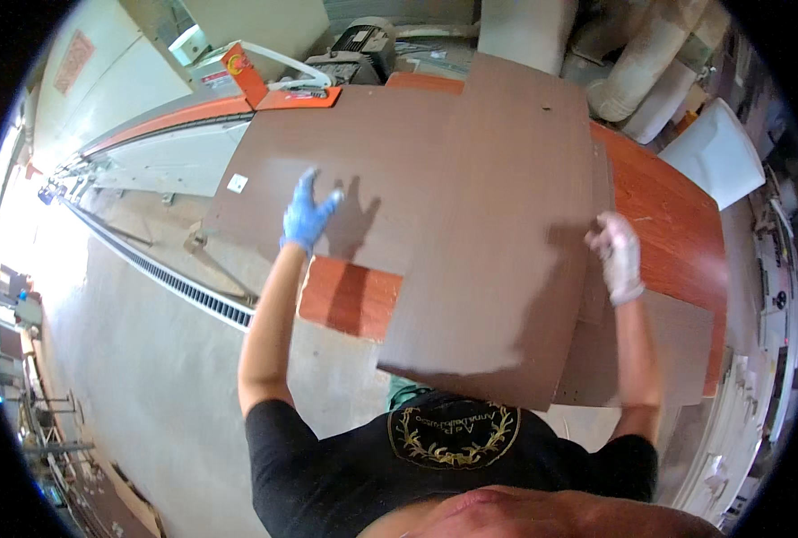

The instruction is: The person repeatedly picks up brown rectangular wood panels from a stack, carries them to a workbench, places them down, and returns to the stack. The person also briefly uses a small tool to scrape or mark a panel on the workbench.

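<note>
My left hand (307,213), in a blue glove, hovers over a brown flat panel (345,134) with a small white label (237,183) near its left edge. Its fingers are spread, nothing is in them, and a shadow falls beside it. My right hand (619,255), in a whitish glove, is in the air by the right edge of a long brown panel (489,242). Its fingers are loosely bent and a little apart, with nothing visible in them. The long panel lies in front of me, overlapping the labelled one.
Under the panels show a reddish wood-grain board (672,242) and a smaller reddish piece (350,300). A machine with an orange edge (175,121) and a long slotted rail (161,269) extends left. A motor (363,45) and a thick duct (641,76) stand behind.
</note>
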### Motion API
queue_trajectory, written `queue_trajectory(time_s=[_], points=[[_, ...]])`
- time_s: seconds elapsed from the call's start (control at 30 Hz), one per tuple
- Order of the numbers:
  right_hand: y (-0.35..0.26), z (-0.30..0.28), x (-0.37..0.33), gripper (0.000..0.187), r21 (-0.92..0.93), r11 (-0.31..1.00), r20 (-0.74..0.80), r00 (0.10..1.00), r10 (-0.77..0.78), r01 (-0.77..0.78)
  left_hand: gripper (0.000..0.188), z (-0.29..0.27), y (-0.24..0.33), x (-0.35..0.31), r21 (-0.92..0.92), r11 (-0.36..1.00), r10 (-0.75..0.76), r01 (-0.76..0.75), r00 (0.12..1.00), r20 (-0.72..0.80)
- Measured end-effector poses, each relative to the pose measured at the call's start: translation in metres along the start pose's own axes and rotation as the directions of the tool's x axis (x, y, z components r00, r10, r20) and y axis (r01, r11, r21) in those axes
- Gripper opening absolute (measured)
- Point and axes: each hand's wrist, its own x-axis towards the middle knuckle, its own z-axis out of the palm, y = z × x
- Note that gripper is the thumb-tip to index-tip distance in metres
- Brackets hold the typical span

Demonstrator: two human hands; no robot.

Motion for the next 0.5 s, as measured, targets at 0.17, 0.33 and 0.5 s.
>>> queue_trajectory(time_s=[0.17, 0.33, 0.5], points=[[0.041, 0.032, -0.076, 0.042, 0.025, 0.956, -0.097, 0.951, 0.293, -0.292, 0.069, 0.023, -0.017, 0.201, 0.448, 0.894, 0.011, 0.019, 0.998, -0.066], [0.029, 0.023, -0.156, 0.033, -0.173, 0.912, -0.298, 0.902, 0.312, -0.372, 0.062, 0.051, -0.070, 0.307, 0.673, 0.739, 0.022, -0.014, 1.000, -0.003], [0.031, 0.012, -0.215, 0.029, 0.003, 0.909, -0.506, 0.783, 0.361, -0.417, 0.042, 0.075, -0.067, 0.325, 0.684, 0.730, 0.083, -0.003, 0.993, -0.084]])
